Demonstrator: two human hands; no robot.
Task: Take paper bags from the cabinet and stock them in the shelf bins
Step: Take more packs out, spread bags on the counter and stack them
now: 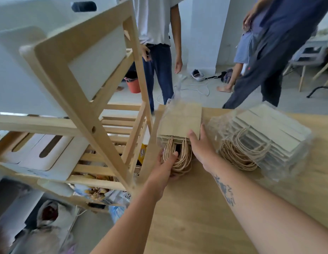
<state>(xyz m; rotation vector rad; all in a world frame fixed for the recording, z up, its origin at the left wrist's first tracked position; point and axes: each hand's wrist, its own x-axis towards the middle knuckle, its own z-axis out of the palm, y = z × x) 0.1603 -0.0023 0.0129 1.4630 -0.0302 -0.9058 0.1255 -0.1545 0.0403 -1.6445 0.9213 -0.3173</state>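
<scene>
Head view. Left hand (166, 167) curled round twine handles (179, 158) of paper-bag bundle (179, 121); right hand (201, 145) gripping same bundle's right edge. Bundle flat at left edge of surface (196, 208), partly in clear wrap. Second wrapped stack (269, 136) just right of it. Wooden shelf (77, 92) with white bins (97, 57) beside left edge.

Informal workroom: wooden shelf rack (82, 110), table (196, 208), chairs (306, 55), cables (196, 87), shoe (197, 75) on floor (297, 101).
</scene>
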